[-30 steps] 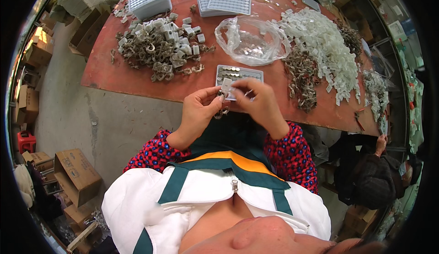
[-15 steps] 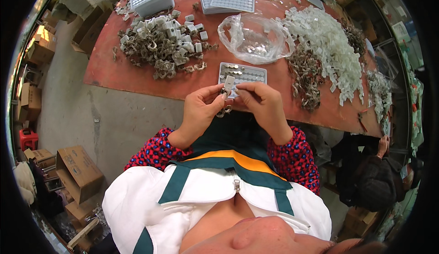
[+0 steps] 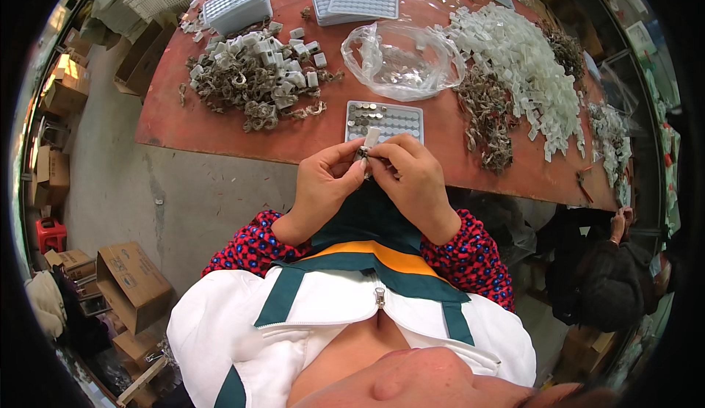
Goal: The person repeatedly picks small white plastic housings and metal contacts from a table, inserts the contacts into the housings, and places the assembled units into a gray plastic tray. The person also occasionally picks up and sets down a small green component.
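Note:
Just off the table's near edge, my left hand (image 3: pixel 324 179) is closed on a small white plastic case (image 3: pixel 372 136), whose pale end sticks up above the fingers. Something dark shows at its lower part, between the fingertips. My right hand (image 3: pixel 420 180) meets the left there, thumb and fingers pinched against the lower part of the case; what they hold is too small to make out. Right behind the hands lies a pale tray (image 3: pixel 416 116) with rows of round pockets and several silvery discs, perhaps button cells, at its left side.
On the red table (image 3: pixel 220 132), white cases with tangled cords (image 3: pixel 250 103) are heaped at left. A clear plastic bag (image 3: pixel 402 66) lies mid-table, and stacked trays (image 3: pixel 360 5) stand behind it. Translucent white pieces (image 3: pixel 514 63) fill the right. Another person (image 3: pixel 613 283) is at far right.
My right hand has come in closer to the left, its fingers now pinching at the case's lower part. The case leans slightly right. The whole view has shifted a little.

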Demonstrator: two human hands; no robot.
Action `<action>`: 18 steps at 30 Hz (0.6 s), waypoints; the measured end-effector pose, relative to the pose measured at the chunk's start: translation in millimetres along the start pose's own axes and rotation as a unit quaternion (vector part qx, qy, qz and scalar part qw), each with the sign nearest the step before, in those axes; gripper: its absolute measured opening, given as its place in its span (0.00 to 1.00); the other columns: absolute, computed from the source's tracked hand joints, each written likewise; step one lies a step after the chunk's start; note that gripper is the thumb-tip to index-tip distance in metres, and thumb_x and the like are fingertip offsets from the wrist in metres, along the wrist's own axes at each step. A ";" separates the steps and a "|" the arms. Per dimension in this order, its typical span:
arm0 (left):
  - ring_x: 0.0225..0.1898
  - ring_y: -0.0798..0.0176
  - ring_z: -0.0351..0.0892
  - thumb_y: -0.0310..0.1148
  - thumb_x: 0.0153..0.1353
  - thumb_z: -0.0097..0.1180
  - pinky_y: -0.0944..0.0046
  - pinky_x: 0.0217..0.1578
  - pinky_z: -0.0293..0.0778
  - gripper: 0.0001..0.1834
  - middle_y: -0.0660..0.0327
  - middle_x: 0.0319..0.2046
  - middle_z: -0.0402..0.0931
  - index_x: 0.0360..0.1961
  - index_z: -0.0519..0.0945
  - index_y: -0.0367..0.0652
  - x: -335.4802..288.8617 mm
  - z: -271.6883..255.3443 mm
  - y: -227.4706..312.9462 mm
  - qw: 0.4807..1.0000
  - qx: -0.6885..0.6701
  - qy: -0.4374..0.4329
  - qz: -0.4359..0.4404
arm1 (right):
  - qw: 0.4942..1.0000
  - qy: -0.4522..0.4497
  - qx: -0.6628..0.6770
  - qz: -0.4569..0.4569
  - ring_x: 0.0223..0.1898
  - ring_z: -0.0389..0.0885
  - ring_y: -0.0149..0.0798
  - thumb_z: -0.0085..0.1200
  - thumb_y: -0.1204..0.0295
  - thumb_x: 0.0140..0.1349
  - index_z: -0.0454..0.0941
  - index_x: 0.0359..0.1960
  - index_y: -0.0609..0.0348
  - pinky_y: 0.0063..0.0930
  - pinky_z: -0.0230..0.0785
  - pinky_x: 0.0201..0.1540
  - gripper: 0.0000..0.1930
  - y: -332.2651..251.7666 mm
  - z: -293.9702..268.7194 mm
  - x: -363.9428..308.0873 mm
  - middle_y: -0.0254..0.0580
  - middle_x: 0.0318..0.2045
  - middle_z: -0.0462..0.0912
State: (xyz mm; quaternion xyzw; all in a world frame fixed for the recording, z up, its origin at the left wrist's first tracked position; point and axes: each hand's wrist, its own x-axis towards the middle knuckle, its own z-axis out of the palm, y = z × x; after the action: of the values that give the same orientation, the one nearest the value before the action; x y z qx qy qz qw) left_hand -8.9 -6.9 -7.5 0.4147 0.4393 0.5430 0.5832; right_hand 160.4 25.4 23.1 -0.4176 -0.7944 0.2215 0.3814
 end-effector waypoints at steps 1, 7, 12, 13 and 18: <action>0.40 0.73 0.82 0.24 0.67 0.57 0.75 0.37 0.77 0.20 0.57 0.43 0.84 0.59 0.75 0.29 0.1 -1.3 -0.3 1.000 0.004 -0.002 -0.007 | 1.000 -0.003 -0.012 -0.013 0.32 0.83 0.41 0.63 0.77 0.57 0.82 0.38 0.61 0.31 0.76 0.33 0.07 -0.5 0.4 -0.6 0.42 0.35 0.81; 0.40 0.68 0.85 0.24 0.67 0.57 0.70 0.43 0.81 0.19 0.54 0.44 0.83 0.57 0.76 0.26 6.6 -9.4 -4.2 0.999 -0.035 0.032 -0.027 | 0.993 -0.039 0.098 0.052 0.32 0.82 0.49 0.60 0.76 0.59 0.83 0.38 0.59 0.38 0.76 0.35 0.06 12.9 -1.7 9.4 0.43 0.35 0.82; 0.42 0.61 0.86 0.26 0.69 0.56 0.62 0.47 0.83 0.19 0.50 0.47 0.83 0.58 0.75 0.27 10.5 -16.7 -0.2 0.996 -0.056 0.040 -0.053 | 0.995 -0.015 -0.095 0.035 0.36 0.82 0.48 0.61 0.70 0.60 0.84 0.38 0.56 0.37 0.76 0.38 0.07 44.4 8.0 30.9 0.43 0.34 0.81; 0.42 0.61 0.86 0.26 0.69 0.56 0.62 0.47 0.83 0.19 0.50 0.47 0.83 0.58 0.75 0.27 11.7 -17.2 0.2 0.997 -0.051 0.038 -0.049 | 0.994 0.010 -0.106 0.010 0.36 0.82 0.47 0.61 0.70 0.60 0.84 0.38 0.56 0.38 0.75 0.38 0.07 48.0 11.5 31.8 0.42 0.35 0.81; 0.42 0.61 0.86 0.26 0.69 0.56 0.62 0.47 0.83 0.19 0.50 0.47 0.83 0.58 0.74 0.27 11.8 -15.1 -1.0 0.996 -0.062 0.033 -0.053 | 0.981 0.051 -0.188 -0.012 0.37 0.82 0.45 0.61 0.69 0.61 0.84 0.37 0.54 0.38 0.75 0.38 0.06 59.5 22.7 33.3 0.39 0.34 0.81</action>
State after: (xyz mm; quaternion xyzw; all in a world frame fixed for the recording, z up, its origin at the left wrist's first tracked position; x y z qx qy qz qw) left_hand -22.9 4.8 -13.3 0.3359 0.4452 0.5511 0.6207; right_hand 159.9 85.3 -16.6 -0.4831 -0.8065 0.0422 0.3383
